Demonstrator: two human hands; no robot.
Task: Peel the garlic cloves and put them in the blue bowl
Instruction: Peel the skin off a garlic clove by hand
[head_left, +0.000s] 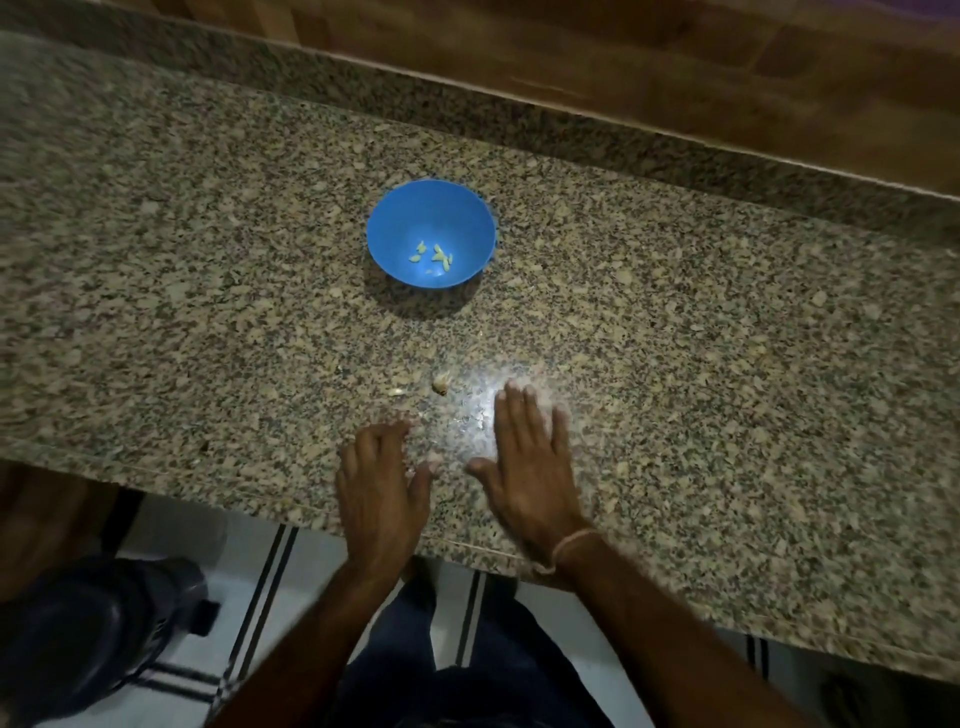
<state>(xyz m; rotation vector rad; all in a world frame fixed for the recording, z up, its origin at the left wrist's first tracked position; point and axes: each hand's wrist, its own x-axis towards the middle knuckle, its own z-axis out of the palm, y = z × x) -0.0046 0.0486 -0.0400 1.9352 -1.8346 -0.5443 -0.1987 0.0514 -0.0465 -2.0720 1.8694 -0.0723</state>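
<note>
Blue bowl (395, 223), mid-worktop (727, 338): peeled cloves (436, 257) being held inside. Left hand (382, 483), right hand (524, 467): both grips being held spread and flat, nothing being pinched. Garlic piece (441, 383) just beyond the fingertips: risk of being overlooked against speckled stone or brushed off the edge.

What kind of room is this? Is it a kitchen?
Most likely a home kitchen. There is a speckled stone countertop, a blue bowl with peeled garlic cloves in it, and what look like garlic scraps lying on the countertop in front of the bowl.
</note>
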